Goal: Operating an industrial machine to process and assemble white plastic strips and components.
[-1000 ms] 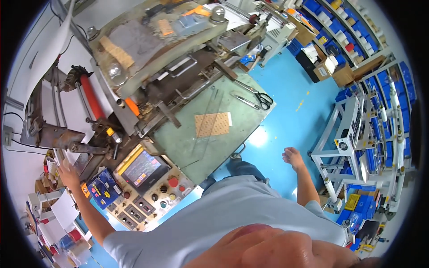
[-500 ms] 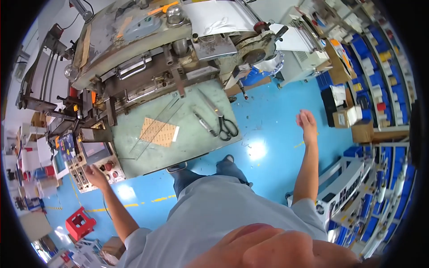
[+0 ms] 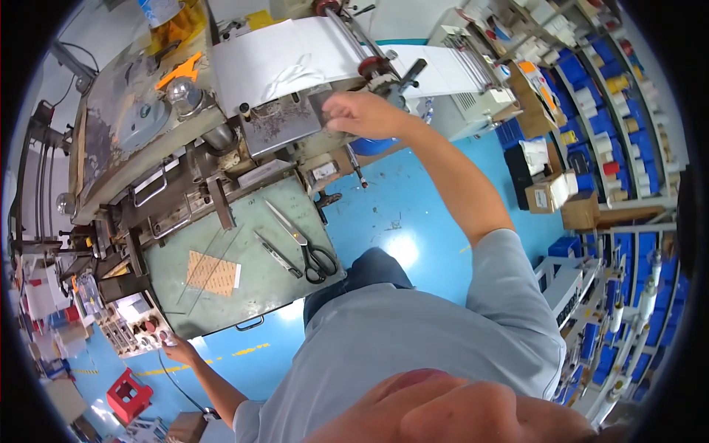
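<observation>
My right hand [image 3: 363, 115] reaches over the machine's front, beside a worn grey metal plate [image 3: 284, 125]. Its fingers are loosely bent and apart, with nothing visible in them; contact with the plate is unclear. At the lower left my left hand [image 3: 179, 350] is by the corner of the control panel [image 3: 136, 323], close to its red buttons. Its fingers look stretched toward the panel, and I see nothing held. On the green worktop [image 3: 214, 314] lie black-handled scissors [image 3: 303, 240], a slim knife-like tool [image 3: 278, 255] and a tan patterned sheet [image 3: 212, 273].
A white sheet web [image 3: 288, 55] crosses the machine's top near a red-ended roller [image 3: 373, 68]. Shelves with blue bins [image 3: 591, 70] line the right. A red stool [image 3: 129, 395] stands on the blue floor at lower left. Thin rods [image 3: 210, 258] lie across the worktop.
My right hand has swung from over the floor at right up and left to the machine. My body has shifted right along the machine. My left hand stays near the panel, now at its lower corner.
</observation>
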Tool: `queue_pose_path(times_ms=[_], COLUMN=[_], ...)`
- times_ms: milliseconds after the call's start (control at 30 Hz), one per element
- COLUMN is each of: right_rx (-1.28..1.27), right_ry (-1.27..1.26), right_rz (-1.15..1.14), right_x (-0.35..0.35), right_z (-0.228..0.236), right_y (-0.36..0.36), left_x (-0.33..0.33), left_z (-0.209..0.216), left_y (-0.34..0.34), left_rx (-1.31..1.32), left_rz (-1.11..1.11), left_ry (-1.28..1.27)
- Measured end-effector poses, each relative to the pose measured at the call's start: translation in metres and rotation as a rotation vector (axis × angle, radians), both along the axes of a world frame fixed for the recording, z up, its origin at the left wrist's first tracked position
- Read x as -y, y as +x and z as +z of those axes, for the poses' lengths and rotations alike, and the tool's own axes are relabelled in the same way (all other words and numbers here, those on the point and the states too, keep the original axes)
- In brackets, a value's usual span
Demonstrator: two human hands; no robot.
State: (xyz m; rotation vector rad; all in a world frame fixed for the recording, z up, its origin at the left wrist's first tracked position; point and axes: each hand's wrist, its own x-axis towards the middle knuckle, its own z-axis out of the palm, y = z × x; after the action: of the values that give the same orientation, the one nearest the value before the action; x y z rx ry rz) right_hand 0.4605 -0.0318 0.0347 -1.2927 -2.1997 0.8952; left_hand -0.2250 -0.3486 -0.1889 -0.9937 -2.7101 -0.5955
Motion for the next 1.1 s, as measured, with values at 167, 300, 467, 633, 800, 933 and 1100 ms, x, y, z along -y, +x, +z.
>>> queue_pose_path(times_ms=[167,300,467,633,800,933,1100], right_rx=[0.167,0.436,0.544,0.634,0.724,0.667,0.568], right_ry=[-0.087,0.084,0.192,0.394,0.506,0.509,0.443], right_rz=[-0.122,-0.003,0.203,0.409,0.505,0.493,0.538], right_x=[-0.078,-0.165,-0.273,-0.361,-0.395,-0.423,-0.434], right_z=[0.017,0.032,0.023,-0.012,-0.023,-0.028,-0.028], right_y=[0.064,0.088,0.068,0.068,0.053,0.053,0.055], left_x=[-0.016,-0.050,-0.125,-0.279,-0.431,-0.550,-0.618], left_z=[0.025,0.109,0.231,0.293,0.257,0.185,0.155], left_y=[0.076,0.186,0.348,0.477,0.538,0.548,0.565], left_rx=[0.279,0.553,0.416,0.452,0.273,-0.015,-0.062], left_rz=[-0.125,-0.312,-0.678,-1.232,-1.238,-1.144,-1.044], left_ry=[0.319,0.450,0.376,0.192,0.189,0.043,-0.170])
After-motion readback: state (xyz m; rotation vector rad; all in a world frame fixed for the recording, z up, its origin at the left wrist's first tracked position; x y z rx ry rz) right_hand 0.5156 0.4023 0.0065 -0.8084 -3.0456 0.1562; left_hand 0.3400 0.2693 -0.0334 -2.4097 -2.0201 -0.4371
